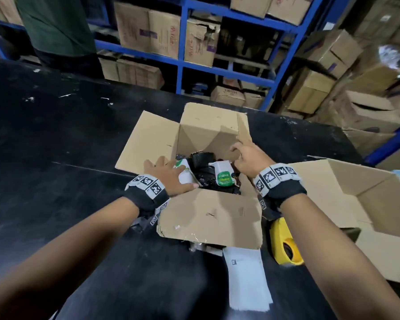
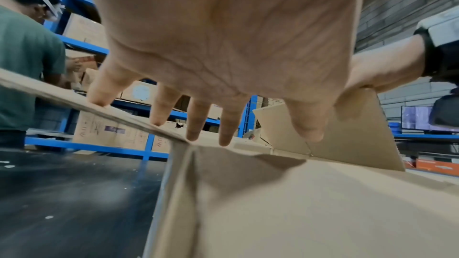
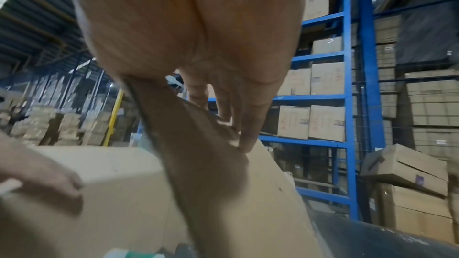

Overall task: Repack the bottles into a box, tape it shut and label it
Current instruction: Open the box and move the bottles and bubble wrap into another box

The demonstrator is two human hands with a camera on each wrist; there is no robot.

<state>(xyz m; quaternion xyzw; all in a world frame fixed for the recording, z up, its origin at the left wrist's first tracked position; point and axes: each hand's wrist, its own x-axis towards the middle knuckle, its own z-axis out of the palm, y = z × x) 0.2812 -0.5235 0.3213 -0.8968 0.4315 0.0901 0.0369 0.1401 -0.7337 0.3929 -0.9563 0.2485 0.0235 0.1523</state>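
Open box point(image 1: 201, 218) on black surface point(image 1: 56, 135) — left hand point(image 1: 169, 176) spread flat over a bottle point(image 1: 223, 175); right hand point(image 1: 249, 158), grip loosely curled, touching the right flap point(image 1: 243, 125).

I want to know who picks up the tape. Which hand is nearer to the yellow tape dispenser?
Right. The right hand is over the box, its wrist just above the yellow tape dispenser; the left hand is across the box.

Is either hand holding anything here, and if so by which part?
Neither grips anything. The left hand lies flat, fingers spread, over a bottle in the box. The right hand's fingertips touch the box's right flap.
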